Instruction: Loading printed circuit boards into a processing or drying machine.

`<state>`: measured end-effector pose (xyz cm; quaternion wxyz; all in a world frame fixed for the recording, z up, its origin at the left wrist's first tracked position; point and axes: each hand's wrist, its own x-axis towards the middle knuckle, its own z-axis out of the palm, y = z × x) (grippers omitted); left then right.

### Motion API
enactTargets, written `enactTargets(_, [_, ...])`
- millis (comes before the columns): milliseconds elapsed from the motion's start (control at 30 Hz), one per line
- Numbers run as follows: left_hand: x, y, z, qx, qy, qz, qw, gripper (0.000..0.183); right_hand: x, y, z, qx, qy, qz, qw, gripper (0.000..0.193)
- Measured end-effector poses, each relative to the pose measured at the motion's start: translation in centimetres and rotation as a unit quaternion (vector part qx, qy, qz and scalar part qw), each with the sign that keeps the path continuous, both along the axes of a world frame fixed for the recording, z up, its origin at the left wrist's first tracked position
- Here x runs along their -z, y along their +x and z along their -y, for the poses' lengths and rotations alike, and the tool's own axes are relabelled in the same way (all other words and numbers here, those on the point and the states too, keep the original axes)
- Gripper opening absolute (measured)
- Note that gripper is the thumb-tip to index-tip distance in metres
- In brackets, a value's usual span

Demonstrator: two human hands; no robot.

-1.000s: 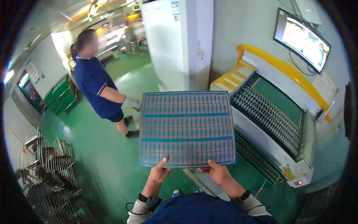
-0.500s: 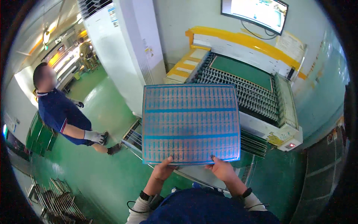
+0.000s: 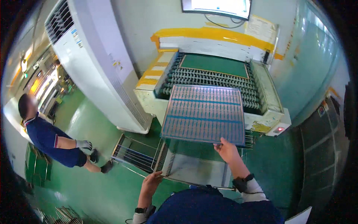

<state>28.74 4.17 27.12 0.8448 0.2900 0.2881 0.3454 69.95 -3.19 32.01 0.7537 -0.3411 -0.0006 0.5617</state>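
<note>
A circuit board panel, copper-coloured with blue bands, is tilted in front of me, its far part over the rollers of a conveyor. My right hand pinches its near edge toward the right corner, thumb on top; the other fingers are partly hidden beneath. Away from the panel, my left hand is at the near left edge of a low rack cart, fingers loosely out and holding nothing visible. Whether it touches the cart, I cannot tell. A green panel lies farther back on the rollers.
Left of the conveyor stands a tall white cabinet unit. A wire rack sits on the green floor. A gloved co-worker stands at the left. A screen hangs above; a dark rack is at the right.
My left hand has let go of the panel and dropped down to the left. In my right hand, the panel has moved toward the conveyor and tipped flatter. My view has shifted right.
</note>
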Motion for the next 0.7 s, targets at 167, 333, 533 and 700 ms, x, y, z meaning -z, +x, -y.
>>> enactTargets(167, [10.0,-4.9,2.0,-0.079,0.154,-0.224,0.959,0.035,-0.2,4.4,-4.2,0.021,0.022,0.025,0.999,0.02])
enactTargets(333, [14.2,-9.6,6.3,-0.099,-0.165,-0.229,0.954,0.022,0.8,7.3,-7.2,0.055,-0.017,-0.013,0.998,0.027])
enactTargets(533, [13.3,-11.3,10.6,-0.127,-0.231,-0.37,0.891,0.028,0.0,7.9,-8.5,-0.008,-0.029,0.027,0.999,0.031])
enactTargets(700, [12.8,-10.9,12.1,-0.165,-0.233,-0.349,0.893,0.031,-0.3,9.9,-9.8,0.03,-0.057,0.012,0.998,0.028])
